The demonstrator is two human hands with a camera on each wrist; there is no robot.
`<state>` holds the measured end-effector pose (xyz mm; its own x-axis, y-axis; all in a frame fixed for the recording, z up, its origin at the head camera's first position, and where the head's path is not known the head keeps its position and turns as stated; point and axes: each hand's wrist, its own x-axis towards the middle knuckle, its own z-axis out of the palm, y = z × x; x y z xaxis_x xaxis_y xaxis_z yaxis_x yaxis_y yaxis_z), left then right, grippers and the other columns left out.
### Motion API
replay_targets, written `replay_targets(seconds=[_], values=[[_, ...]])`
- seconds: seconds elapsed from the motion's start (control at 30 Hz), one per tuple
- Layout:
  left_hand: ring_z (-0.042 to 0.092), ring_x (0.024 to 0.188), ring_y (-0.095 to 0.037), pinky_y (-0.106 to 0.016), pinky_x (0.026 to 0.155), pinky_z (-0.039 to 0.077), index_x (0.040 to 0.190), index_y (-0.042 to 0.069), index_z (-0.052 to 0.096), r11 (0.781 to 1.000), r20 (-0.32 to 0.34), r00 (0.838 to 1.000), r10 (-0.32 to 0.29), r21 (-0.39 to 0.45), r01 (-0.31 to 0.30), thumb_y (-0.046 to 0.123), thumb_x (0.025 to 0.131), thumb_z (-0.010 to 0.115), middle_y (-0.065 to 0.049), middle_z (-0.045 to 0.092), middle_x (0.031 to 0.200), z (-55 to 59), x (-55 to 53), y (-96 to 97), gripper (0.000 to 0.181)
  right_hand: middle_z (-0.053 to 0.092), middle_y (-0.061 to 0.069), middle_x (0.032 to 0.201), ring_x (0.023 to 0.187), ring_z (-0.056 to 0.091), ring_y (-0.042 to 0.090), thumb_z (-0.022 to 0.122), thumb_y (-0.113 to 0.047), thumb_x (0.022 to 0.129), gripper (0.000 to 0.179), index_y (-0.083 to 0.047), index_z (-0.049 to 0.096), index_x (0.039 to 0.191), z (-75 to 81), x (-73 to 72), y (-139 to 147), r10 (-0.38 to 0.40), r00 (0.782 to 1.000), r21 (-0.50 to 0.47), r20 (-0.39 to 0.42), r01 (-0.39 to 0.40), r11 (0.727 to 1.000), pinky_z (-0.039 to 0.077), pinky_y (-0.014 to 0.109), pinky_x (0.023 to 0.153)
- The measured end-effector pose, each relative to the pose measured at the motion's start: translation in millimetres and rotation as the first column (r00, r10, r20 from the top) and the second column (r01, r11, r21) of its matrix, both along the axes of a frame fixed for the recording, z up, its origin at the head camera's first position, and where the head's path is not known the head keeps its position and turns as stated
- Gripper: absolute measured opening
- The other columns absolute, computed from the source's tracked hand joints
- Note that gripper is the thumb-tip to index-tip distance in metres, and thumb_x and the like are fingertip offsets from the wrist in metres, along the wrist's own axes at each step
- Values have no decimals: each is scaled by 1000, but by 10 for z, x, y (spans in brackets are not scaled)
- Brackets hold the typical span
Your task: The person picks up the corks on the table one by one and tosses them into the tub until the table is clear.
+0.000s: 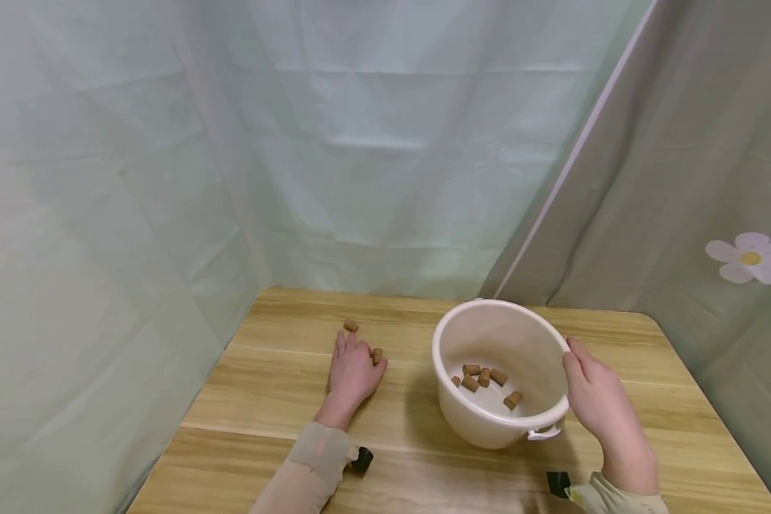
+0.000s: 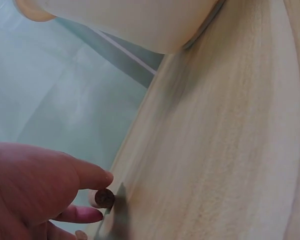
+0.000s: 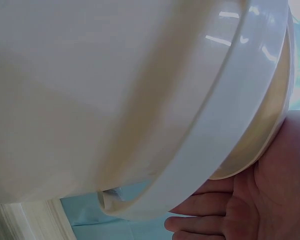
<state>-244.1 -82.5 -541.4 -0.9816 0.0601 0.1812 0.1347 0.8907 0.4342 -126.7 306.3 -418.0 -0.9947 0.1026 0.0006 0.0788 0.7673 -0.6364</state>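
My left hand (image 1: 353,371) is low over the left part of the table, thumb and index finger at either side of a small brown cork (image 1: 377,353). The left wrist view shows the round end of this cork (image 2: 104,198) between thumb and fingers. Just past the fingertips lies another cork (image 1: 351,325). My right hand (image 1: 600,400) grips the right rim of a white plastic bucket (image 1: 488,428), which leans with its mouth toward me. Several corks (image 1: 485,377) lie on the bucket's bottom. In the right wrist view, the bucket's wall (image 3: 90,100) hides part of the fingers.
The wood-grain table (image 1: 257,400) runs back to a pale green curtain (image 1: 385,178). A greyer curtain with white flowers (image 1: 750,258) hangs at the right. A small handle (image 1: 544,432) sticks out from the bucket's near side.
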Motion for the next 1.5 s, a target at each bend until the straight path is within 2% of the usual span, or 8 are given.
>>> replay_targets(seconds=[0.3, 0.53, 0.63, 0.83, 0.97, 1.13, 1.27, 1.5], values=[[26, 154, -57, -61, 125, 28, 79, 8, 60, 1000, -18, 1000, -1, 10, 2, 26, 102, 69, -35, 47, 155, 8, -19, 3, 30, 35, 35, 162, 147, 35, 60, 22, -41, 117, 66, 5, 30, 164, -3, -17, 1, -1, 1000, 19, -16, 1, 1000, 30, 74, 116], [26, 154, -57, -61, 125, 28, 62, 14, 56, 1000, -36, 999, -1, 17, 2, 28, 106, 65, -34, 46, 157, 16, -13, -2, 47, 34, 35, 163, 148, 33, 59, 21, -42, 117, 67, 4, 28, 165, 8, -26, 5, 3, 1000, 17, -1, -3, 1000, 29, 74, 117], [27, 153, -57, -62, 124, 29, 61, 14, 58, 1000, -43, 999, -8, 8, 9, 29, 106, 66, -35, 46, 158, 16, -7, -9, 48, 34, 35, 163, 148, 33, 59, 21, -42, 117, 67, 4, 28, 165, 7, -21, 5, 2, 1000, 14, -2, -2, 1000, 29, 75, 116], [29, 152, -58, -61, 124, 30, 76, 6, 71, 999, -48, 999, -25, 23, 26, 28, 101, 74, -36, 46, 157, 22, 20, -14, 33, 34, 35, 163, 148, 33, 59, 21, -43, 117, 68, 4, 28, 165, -3, -15, 9, 3, 1000, 15, -4, -2, 1000, 29, 75, 116], [28, 153, -57, -57, 125, 31, 88, 2, 75, 995, -52, 997, -50, 83, 54, 25, 97, 79, -37, 48, 155, 25, 25, -13, 25, 34, 35, 163, 148, 33, 60, 21, -43, 117, 68, 4, 28, 165, 1, -9, 8, 0, 1000, 17, -3, 0, 1000, 29, 75, 116], [26, 156, -52, -58, 119, 40, 92, 5, 74, 976, -13, 996, -83, 201, 84, 25, 98, 80, -35, 46, 157, 71, 35, 1, 21, 35, 35, 163, 147, 34, 60, 21, -44, 117, 69, 4, 29, 165, 5, 5, 0, -4, 1000, 14, -8, 4, 1000, 30, 76, 115], [22, 158, -50, -62, 119, 38, 96, 7, 73, 962, 8, 995, -102, 255, 96, 27, 100, 79, -32, 45, 159, 143, 55, 24, 22, 35, 36, 163, 147, 34, 61, 21, -44, 116, 69, 4, 29, 165, 7, 8, -1, -1, 1000, 11, -8, 2, 1000, 30, 76, 114], [21, 158, -50, -61, 121, 36, 100, 8, 72, 945, -17, 993, -117, 305, 116, 29, 101, 77, -31, 42, 162, 256, 87, 60, 21, 35, 36, 163, 147, 34, 60, 21, -44, 117, 69, 5, 29, 165, 4, -1, -2, -3, 1000, 15, -8, 3, 1000, 30, 76, 115]])
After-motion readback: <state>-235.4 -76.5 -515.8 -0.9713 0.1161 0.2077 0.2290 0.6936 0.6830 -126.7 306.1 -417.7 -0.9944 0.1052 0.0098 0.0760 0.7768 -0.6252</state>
